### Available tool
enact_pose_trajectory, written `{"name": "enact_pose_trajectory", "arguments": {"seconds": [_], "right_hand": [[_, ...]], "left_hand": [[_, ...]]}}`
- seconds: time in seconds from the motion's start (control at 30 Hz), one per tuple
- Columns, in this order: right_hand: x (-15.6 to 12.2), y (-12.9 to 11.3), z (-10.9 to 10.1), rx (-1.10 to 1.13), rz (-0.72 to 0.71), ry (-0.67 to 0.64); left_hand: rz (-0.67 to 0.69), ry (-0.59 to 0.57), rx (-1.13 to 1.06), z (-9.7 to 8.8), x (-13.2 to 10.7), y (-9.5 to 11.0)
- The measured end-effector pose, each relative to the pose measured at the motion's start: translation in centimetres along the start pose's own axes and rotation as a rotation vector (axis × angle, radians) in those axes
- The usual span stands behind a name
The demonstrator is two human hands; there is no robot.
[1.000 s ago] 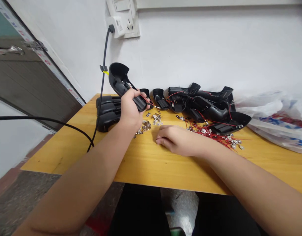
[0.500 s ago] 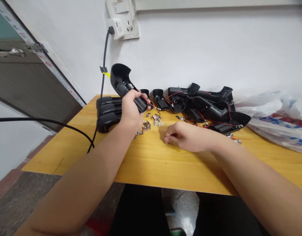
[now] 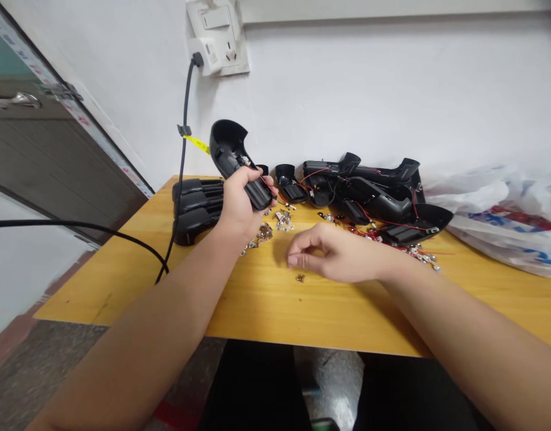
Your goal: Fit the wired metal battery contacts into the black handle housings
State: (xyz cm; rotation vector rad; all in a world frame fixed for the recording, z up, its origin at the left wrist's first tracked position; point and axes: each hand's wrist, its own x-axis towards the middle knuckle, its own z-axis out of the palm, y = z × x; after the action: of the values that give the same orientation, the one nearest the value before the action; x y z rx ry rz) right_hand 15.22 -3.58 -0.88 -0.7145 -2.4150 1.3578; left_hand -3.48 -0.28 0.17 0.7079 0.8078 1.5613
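My left hand is closed round a black plastic casing half, raised above the table. Its curved, hollow head points up and its open side faces me; a red wire and a small metal part show inside. Low over the tabletop is my right hand, thumb and forefinger pinched together. Whether anything is between those fingertips cannot be made out. A tiny brass-coloured metal piece lies on the wood just below them. Between the hands are small piles of metal parts, partly behind my left wrist.
Several black casings are stacked left of my left hand. More wired casings lie along the wall, with small round metal parts before them. A plastic bag sits at right. A black cable hangs from the socket.
My right hand has shifted slightly left, and a tiny brass-coloured piece now shows on the table below it. The casing in my left hand has moved slightly right.
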Motion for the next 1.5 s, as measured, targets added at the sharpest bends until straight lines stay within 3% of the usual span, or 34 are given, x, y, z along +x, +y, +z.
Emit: {"name": "enact_pose_trajectory", "arguments": {"seconds": [0.13,0.23,0.33,0.53,0.63,0.8,0.97,1.07,1.13,1.23,1.37,1.43,1.5], "right_hand": [[-0.1,0.3,-1.6,0.269,-0.041,0.218],[-0.3,0.5,-2.4,0.326,0.023,0.364],[-0.2,0.7,-2.7,0.349,0.033,0.423],[0.6,1.4,-2.3,0.465,0.019,0.537],[1.0,1.8,-2.0,0.531,0.006,0.551],[1.0,1.7,-1.9,0.603,0.034,0.489],[0.6,0.5,-1.7,0.446,0.104,0.471],[0.4,0.1,-1.4,0.509,0.135,0.441],[0.2,0.1,-1.1,0.623,0.174,0.343],[-0.4,0.1,-0.9,0.69,0.27,0.025],[-1.4,0.0,-1.2,0.731,0.333,-0.336],[-1.6,-0.1,-1.5,0.755,0.329,-0.396],[-1.4,0.0,-1.8,0.735,0.314,-0.282]], "left_hand": [[-0.085,-0.145,0.081,-0.1,-0.2,-0.2],[-0.161,-0.273,0.144,-0.4,-0.3,-0.6],[-0.19,-0.405,0.236,-0.6,-0.6,-0.9],[-0.022,-0.53,0.525,-0.5,-1.1,-1.1],[0.035,-0.534,0.603,-0.6,-1.2,-1.2],[0.036,-0.528,0.564,-0.4,-1.2,-1.4],[0.007,-0.54,0.666,-0.1,-1.3,-1.3],[0.045,-0.443,0.594,-0.1,-0.9,-1.4],[0.114,-0.299,0.493,-0.2,-0.5,-1.5],[0.172,-0.089,0.386,-0.2,-0.1,-1.4],[0.152,0.009,0.348,0.0,0.1,-1.3],[0.146,-0.005,0.344,0.1,0.0,-1.4],[0.147,-0.045,0.347,0.1,-0.1,-1.6]]}}
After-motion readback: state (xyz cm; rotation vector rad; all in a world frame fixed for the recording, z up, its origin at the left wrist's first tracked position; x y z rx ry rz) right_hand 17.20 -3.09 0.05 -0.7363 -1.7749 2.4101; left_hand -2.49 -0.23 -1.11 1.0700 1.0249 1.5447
